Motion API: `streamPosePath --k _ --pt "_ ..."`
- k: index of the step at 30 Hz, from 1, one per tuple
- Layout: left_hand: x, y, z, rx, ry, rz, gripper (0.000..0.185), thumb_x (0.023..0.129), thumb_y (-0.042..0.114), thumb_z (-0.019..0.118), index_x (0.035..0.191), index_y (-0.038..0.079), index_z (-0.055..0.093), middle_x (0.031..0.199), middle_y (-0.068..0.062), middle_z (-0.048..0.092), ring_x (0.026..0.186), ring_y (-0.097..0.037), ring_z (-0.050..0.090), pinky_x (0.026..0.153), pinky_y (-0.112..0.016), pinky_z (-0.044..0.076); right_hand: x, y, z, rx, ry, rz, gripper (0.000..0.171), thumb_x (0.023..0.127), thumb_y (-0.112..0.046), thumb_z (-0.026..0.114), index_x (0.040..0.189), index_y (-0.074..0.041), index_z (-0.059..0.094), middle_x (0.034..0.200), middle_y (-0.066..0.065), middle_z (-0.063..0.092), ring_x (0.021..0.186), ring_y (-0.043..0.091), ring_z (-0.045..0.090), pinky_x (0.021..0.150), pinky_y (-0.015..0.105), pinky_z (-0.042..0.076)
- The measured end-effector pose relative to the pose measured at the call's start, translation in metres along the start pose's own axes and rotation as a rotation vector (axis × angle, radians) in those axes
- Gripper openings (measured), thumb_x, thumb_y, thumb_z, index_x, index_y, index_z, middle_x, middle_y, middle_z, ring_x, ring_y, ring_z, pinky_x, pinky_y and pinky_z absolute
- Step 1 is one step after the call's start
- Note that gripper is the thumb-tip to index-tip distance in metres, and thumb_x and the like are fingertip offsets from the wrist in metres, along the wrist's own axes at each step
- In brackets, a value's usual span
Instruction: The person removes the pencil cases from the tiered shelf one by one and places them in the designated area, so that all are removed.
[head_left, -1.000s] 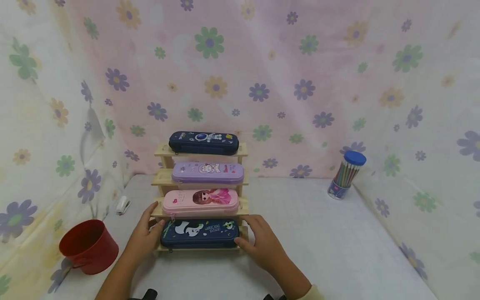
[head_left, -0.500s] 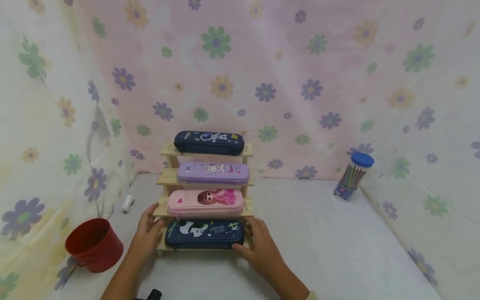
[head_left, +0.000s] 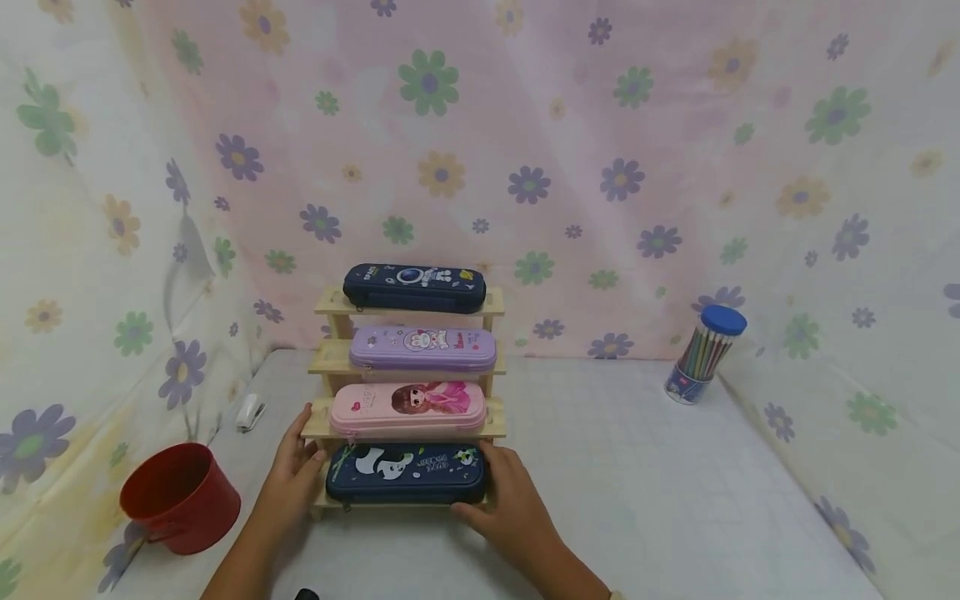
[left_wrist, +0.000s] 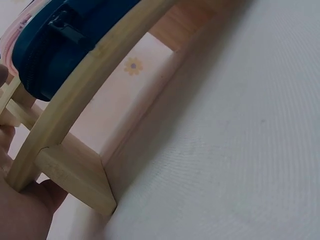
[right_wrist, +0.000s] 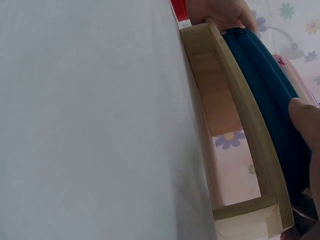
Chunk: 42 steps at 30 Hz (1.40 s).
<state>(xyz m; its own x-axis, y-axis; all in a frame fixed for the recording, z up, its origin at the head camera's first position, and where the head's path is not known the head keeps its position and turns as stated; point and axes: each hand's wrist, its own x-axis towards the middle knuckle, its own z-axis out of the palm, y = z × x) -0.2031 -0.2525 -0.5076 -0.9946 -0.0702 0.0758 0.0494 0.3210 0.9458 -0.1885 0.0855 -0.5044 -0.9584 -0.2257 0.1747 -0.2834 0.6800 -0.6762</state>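
A tiered wooden rack [head_left: 324, 427] stands on the table with one pencil case on each step. From top to bottom lie a navy astronaut pencil case [head_left: 375, 292], a purple one [head_left: 382, 342], a pink one with a doll [head_left: 378, 404] and a dark blue panda pencil case [head_left: 397, 485]. My left hand [head_left: 283, 483] grips the rack's left end, its thumb close to the panda case. At the other end my right hand [head_left: 517, 508] holds the panda case's right end, thumb along its front side. Some right fingers are hidden behind the rack's end.
To the left stand a red metal bucket [head_left: 180, 498] and, behind it, a small white object [head_left: 249, 412], perhaps a stapler. A tub of pencils [head_left: 697, 358] with a blue lid leans at the back right. Flowered cloth [head_left: 555, 125] hangs around the white table.
My right thumb has slid left along the panda case's front. The left hand keeps its grip on the rack, and the head view has shifted slightly.
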Motion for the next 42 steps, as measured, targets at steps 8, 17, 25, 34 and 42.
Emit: streamPosePath --k 8,17,25,34,42 --pt "-0.002 0.005 -0.002 -0.013 -0.021 -0.039 0.078 0.110 0.012 0.046 0.170 0.031 0.000 0.176 0.006 -0.002 0.159 -0.046 0.016 0.123 -0.064 0.020 0.002 0.003 0.004 -0.009 -0.035 0.039 0.100 0.080 -0.064 0.083 0.157 -0.015 0.043 0.153 0.006 0.053 0.143 0.028 0.048 0.118 0.056 0.040" --pt "-0.003 0.006 -0.003 -0.039 -0.017 -0.058 0.078 0.110 0.012 0.046 0.169 0.032 -0.001 0.176 0.010 -0.003 0.159 -0.047 0.014 0.123 -0.066 0.019 0.003 0.005 0.004 0.012 0.017 -0.006 0.095 0.079 -0.064 0.083 0.154 -0.016 0.048 0.146 0.002 0.058 0.137 0.024 0.052 0.116 0.054 0.043" --pt "-0.003 0.007 -0.003 -0.027 -0.015 -0.059 0.074 0.111 0.012 0.042 0.170 0.028 0.000 0.176 0.008 -0.003 0.161 -0.044 0.009 0.124 -0.066 0.014 0.005 0.004 0.004 0.085 0.020 0.044 0.087 0.077 -0.052 0.091 0.148 -0.019 0.053 0.141 0.000 0.060 0.135 0.022 0.053 0.116 0.055 0.042" --pt "-0.003 0.006 -0.002 -0.050 -0.031 -0.026 0.073 0.112 0.012 0.041 0.170 0.028 0.000 0.177 0.003 -0.003 0.161 -0.042 0.008 0.124 -0.064 0.016 0.004 0.001 -0.001 0.151 0.010 0.134 0.091 0.072 -0.047 0.095 0.144 -0.011 0.053 0.149 0.009 0.058 0.143 0.032 0.051 0.117 0.059 0.039" --pt "-0.003 0.006 -0.002 -0.049 -0.007 -0.044 0.076 0.110 0.006 0.043 0.170 0.025 0.002 0.177 0.003 -0.002 0.160 -0.046 0.011 0.124 -0.066 0.014 0.003 0.008 -0.006 0.151 -0.004 0.120 0.094 0.070 -0.051 0.095 0.145 -0.014 0.052 0.142 0.005 0.063 0.133 0.026 0.059 0.113 0.057 0.044"
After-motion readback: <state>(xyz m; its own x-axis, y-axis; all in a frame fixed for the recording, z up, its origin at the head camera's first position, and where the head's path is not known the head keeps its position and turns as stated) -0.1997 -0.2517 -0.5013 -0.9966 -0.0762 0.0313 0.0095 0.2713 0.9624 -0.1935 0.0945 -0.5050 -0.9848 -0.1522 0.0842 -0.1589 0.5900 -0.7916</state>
